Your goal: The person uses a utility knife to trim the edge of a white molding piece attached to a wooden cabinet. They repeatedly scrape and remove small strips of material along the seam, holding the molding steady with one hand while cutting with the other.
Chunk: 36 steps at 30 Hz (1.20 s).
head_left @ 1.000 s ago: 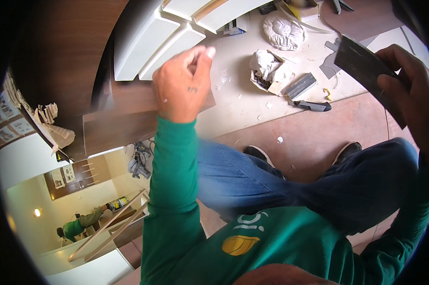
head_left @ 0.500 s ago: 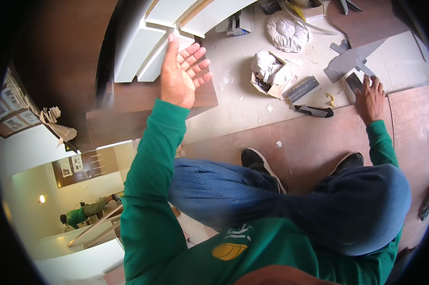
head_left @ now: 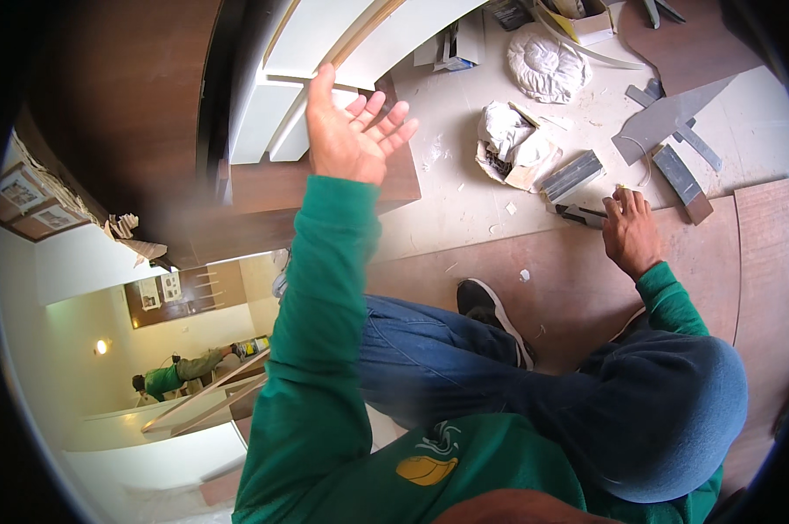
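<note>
My left hand [head_left: 349, 140] is raised beside the white panels [head_left: 338, 52], palm showing and fingers spread, holding nothing. Its thumb tip overlaps a panel edge; contact is unclear. Low over the brown board, my right hand [head_left: 632, 234] curls its fingers round the near end of a black-and-grey utility knife [head_left: 578, 214], which lies on the floor. Just beyond the knife is a dark grey rectangular block [head_left: 572, 176]. A second dark block with a brown end [head_left: 681, 182] lies to the right of my right hand.
A torn carton with white cloth [head_left: 515, 144] and a round white bundle [head_left: 548, 65] sit on the floor. Further right is a grey flat sheet [head_left: 669, 120] over dark strips. Brown boards [head_left: 578, 262] lie under my shoes. A person in green [head_left: 172, 377] works at far left.
My right hand has moved left from the brown-ended block to the utility knife, leaving that block on the floor. My left hand stays by the white panels while the view has shifted slightly.
</note>
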### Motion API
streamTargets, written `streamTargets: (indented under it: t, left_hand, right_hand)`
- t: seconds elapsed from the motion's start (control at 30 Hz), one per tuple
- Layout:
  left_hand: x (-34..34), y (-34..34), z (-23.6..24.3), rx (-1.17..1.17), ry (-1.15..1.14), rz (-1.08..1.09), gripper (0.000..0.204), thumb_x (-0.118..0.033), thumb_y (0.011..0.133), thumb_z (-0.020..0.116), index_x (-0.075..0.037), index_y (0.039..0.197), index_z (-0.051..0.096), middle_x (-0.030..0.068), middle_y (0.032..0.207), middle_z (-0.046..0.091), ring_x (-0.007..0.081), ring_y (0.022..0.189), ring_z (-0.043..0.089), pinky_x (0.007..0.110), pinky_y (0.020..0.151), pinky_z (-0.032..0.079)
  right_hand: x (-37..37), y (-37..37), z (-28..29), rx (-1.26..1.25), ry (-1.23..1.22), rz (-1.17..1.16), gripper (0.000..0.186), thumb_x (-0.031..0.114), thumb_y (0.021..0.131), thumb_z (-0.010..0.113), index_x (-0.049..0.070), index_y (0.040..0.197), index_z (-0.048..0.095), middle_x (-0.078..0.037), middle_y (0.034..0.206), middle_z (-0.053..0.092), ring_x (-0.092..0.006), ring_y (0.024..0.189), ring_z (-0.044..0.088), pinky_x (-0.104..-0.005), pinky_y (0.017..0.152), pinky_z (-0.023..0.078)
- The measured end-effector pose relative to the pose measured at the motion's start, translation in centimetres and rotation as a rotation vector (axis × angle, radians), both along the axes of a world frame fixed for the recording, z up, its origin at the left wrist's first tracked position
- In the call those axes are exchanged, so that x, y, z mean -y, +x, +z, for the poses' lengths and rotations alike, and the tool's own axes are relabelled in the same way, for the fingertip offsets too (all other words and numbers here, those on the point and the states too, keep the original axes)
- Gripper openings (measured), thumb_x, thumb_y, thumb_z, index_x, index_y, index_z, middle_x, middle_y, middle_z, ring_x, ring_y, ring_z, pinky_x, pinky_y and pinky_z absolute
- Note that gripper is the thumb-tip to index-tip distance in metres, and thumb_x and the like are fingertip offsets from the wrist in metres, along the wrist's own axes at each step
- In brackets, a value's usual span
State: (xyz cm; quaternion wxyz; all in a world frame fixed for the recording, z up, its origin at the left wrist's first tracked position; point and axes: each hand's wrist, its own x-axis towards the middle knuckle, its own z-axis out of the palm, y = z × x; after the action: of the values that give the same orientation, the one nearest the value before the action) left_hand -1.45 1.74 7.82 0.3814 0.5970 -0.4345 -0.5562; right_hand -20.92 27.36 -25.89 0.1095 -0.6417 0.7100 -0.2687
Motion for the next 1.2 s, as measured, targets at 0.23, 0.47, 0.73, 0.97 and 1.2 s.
streamTargets:
  t: [0.23,0.47,0.73,0.97,1.2]
  left_hand:
    - [-1.4,-3.0,-0.5,-0.157,-0.05,0.127,0.103,-0.059,0.105,0.064,0.009,0.166,0.015,0.0298,0.158,0.037,0.0455,0.123,0.063,0.069,0.107,0.056]
    - [-4.4,1.3,-3.1,0.611,-0.727,-0.05,0.068,-0.036,0.106,0.072,0.005,0.154,0.047,0.0154,0.111,0.07,0.0227,0.086,0.071,0.036,0.073,0.066]
    - [0.6,6.3,1.0,1.094,-1.087,-0.581,0.06,-0.014,0.103,0.077,0.0,0.158,0.058,0.0045,0.099,0.073,0.0076,0.07,0.063,0.024,0.061,0.055]
    - [3.7,7.7,2.8,1.326,-1.424,-0.716,0.053,-0.009,0.1,0.079,-0.009,0.152,0.068,0.0148,0.117,0.082,0.017,0.072,0.073,0.029,0.063,0.057]
    - [4.5,8.8,2.8,1.279,-1.541,-0.675,0.042,-0.007,0.097,0.082,-0.01,0.139,0.077,0.011,0.1,0.083,0.0206,0.071,0.075,0.033,0.063,0.058]
  right_hand:
    - [-0.6,1.7,-1.3,0.093,0.098,0.033,0.038,0.021,0.095,0.067,0.001,0.127,0.066,-0.022,0.13,0.063,-0.0417,0.125,0.058,-0.0523,0.109,0.047]
    - [-0.7,1.5,-2.0,0.024,0.081,0.091,0.046,0.013,0.09,0.064,0.004,0.135,0.063,-0.02,0.13,0.062,-0.0391,0.125,0.058,-0.0521,0.109,0.045]
    - [-0.2,1.6,-1.9,0.034,0.131,0.152,0.044,0.01,0.091,0.062,0.005,0.134,0.063,-0.018,0.124,0.062,-0.0375,0.121,0.059,-0.0501,0.105,0.046]
    - [-0.1,0.9,0.4,0.058,0.149,0.146,0.05,0.009,0.084,0.066,0.005,0.133,0.062,-0.021,0.118,0.057,-0.042,0.116,0.058,-0.0534,0.101,0.047]
    - [0.9,-1.7,9.8,0.19,-0.008,0.212,0.049,0.004,0.081,0.069,0.002,0.129,0.061,-0.023,0.115,0.056,-0.0433,0.11,0.059,-0.0542,0.095,0.052]
